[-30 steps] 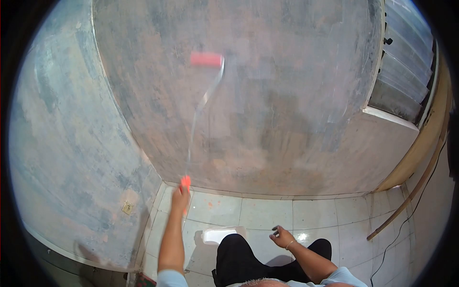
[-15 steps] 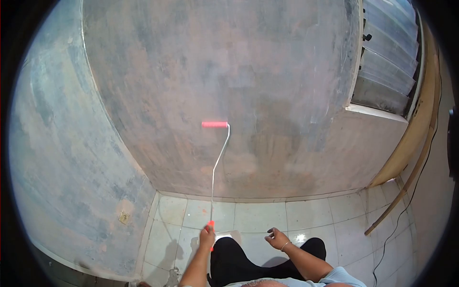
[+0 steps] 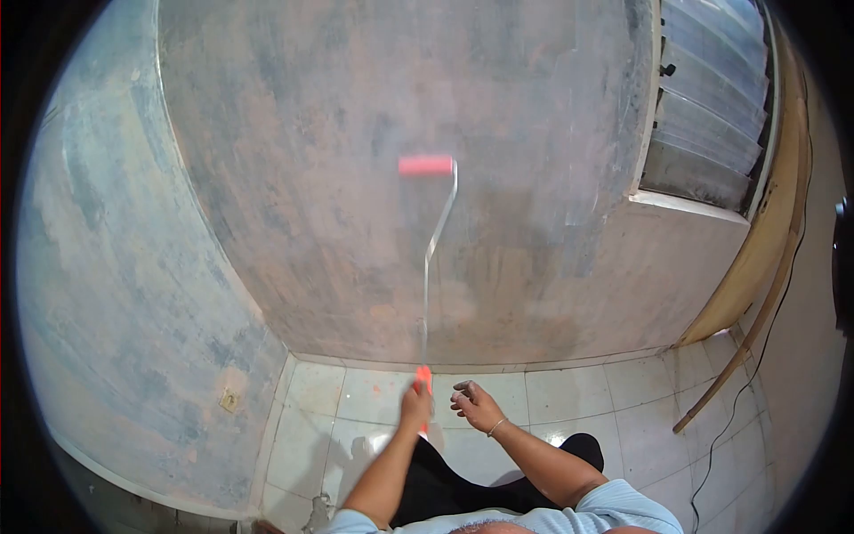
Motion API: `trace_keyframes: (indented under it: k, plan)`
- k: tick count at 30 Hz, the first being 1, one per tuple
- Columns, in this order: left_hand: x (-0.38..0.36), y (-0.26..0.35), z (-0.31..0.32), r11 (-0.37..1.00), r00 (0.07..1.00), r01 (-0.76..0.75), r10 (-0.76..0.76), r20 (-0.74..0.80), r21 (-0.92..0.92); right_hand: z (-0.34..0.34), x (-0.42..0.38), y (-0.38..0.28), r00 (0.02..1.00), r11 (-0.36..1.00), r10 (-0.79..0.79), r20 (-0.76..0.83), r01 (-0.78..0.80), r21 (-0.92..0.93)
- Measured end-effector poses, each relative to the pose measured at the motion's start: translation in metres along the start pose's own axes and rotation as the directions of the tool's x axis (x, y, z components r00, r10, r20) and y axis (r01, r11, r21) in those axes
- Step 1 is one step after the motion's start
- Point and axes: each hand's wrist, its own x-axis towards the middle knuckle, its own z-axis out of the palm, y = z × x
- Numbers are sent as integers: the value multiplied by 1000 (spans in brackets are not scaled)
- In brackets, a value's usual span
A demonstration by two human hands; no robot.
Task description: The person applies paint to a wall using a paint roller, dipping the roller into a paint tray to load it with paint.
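My left hand (image 3: 415, 407) is closed around the orange handle of a paint roller (image 3: 427, 166). The long, thin metal rod rises from the handle to the pink roller sleeve, which is slightly blurred and lies level at the patchy grey-pink wall (image 3: 356, 240). Just to the right of the handle, my right hand (image 3: 478, 408) hovers without touching it. Its fingers are loosely bent and apart, with nothing in them, and a thin bracelet circles the wrist.
A louvred window (image 3: 707, 107) is set in the wall at upper right. Below it a long wooden strip (image 3: 738, 356) leans near a dark cable (image 3: 731, 436). A bluish side wall (image 3: 124, 294) with a socket (image 3: 229, 400) stands left. White tiles (image 3: 569, 392) cover the floor.
The paint roller has moved up the wall and a little to the right, with my left hand rising too. My right hand has come left and slightly up, closer to the handle.
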Motion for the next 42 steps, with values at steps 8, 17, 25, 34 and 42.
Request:
trace_keyframes:
  k: [8, 17, 25, 34, 42]
  plan:
    - [13, 108, -2, 952, 952, -302, 298, -74, -48, 29, 40, -55, 915, 923, -382, -132, 370, -108]
    - [37, 4, 31, 850, 973, -130, 208, 98, -511, 23, 105, -83, 996, 939, -89, 26, 93, -331]
    - [29, 72, 8, 841, 847, -531, 525, -81, -104, 49, 71, -76, 831, 905, -424, -361, 405, -130]
    - [27, 91, 4, 967, 969, -247, 248, 17, -61, 35, 70, -7, 982, 973, -151, -112, 128, -191]
    - [12, 49, 22, 981, 977, -192, 187, -98, -34, 55, 42, 23, 899, 933, -316, -302, 237, -271]
